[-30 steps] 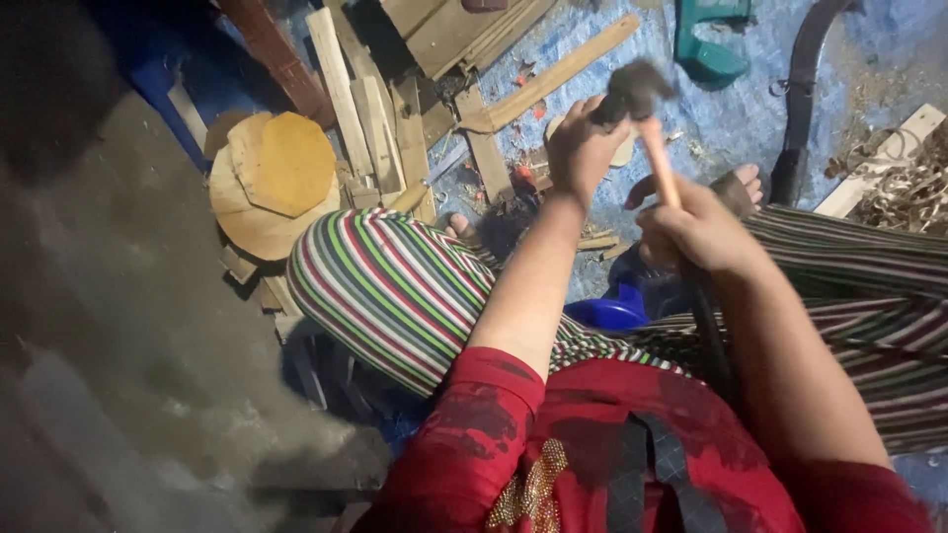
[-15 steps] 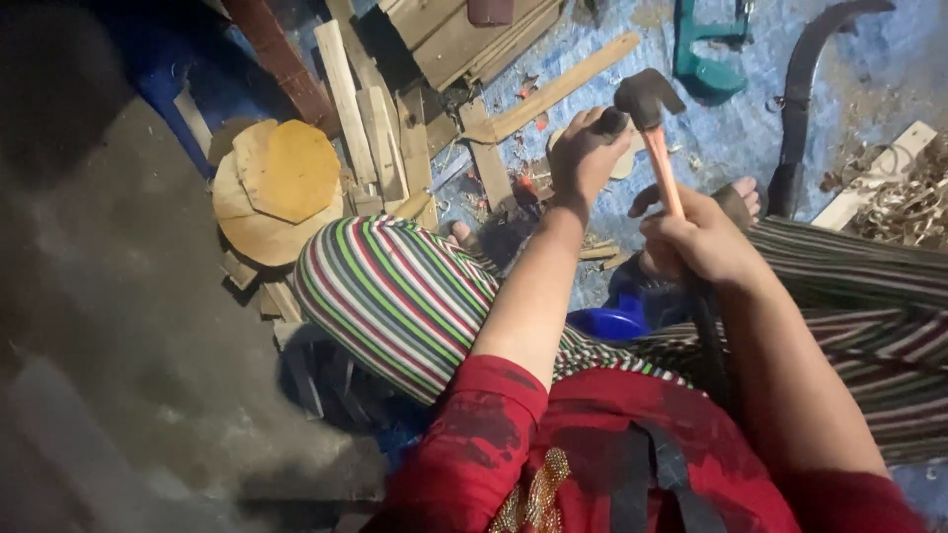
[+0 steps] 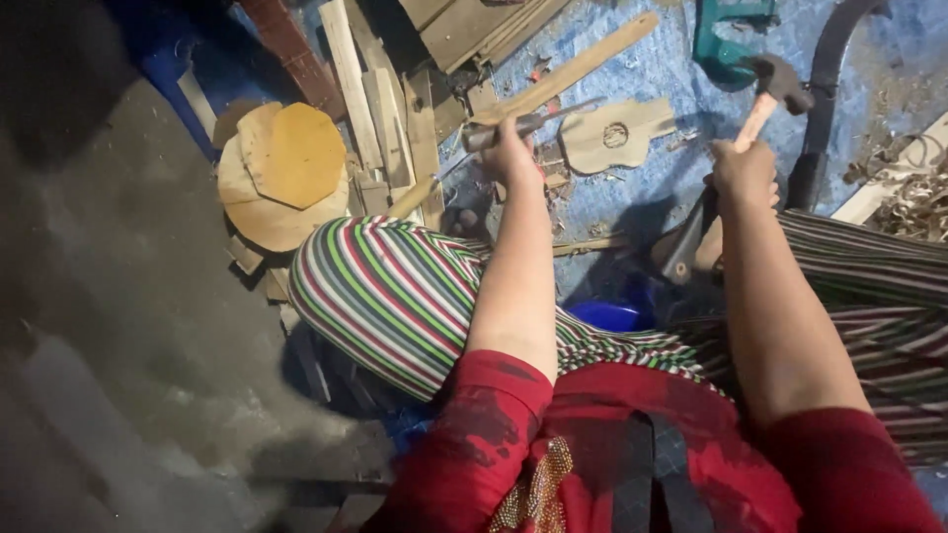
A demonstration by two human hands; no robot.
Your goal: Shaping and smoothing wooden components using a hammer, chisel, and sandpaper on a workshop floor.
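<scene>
Change: since half a second ago the right hand (image 3: 743, 173) has swung out to the right and lifted the hammer (image 3: 768, 94) away from the left hand (image 3: 512, 156); in the earlier picture the hammer head sat just beside that fist, now the two are well apart
Left hand: closed around a slim metal tool, seemingly a chisel (image 3: 528, 123), held low over the floor with its shaft pointing up and to the right
Right hand: clenched on the wooden handle of the hammer, dark head raised and tilted to the right
Workpiece: a flat guitar-shaped wood cutout (image 3: 620, 133) with a round hole lies on the blue tarp (image 3: 652, 188), just beyond the chisel's tip; whether the tip touches it I cannot tell
Step in hand: judging by the raised hammer and the steadied chisel, this looks like the back-swing between blows
Next move calls for: as I judge it, the hammer head must meet the chisel's butt squarely and clear of the left knuckles, while the left fist keeps the shaft at a steady angle
Around: loose wooden slats (image 3: 360, 94) and a stack of rounded wood discs (image 3: 281, 168) lie to the left, wood shavings (image 3: 904, 188) at the right edge, a striped garment (image 3: 395, 291) over the person's knee
</scene>
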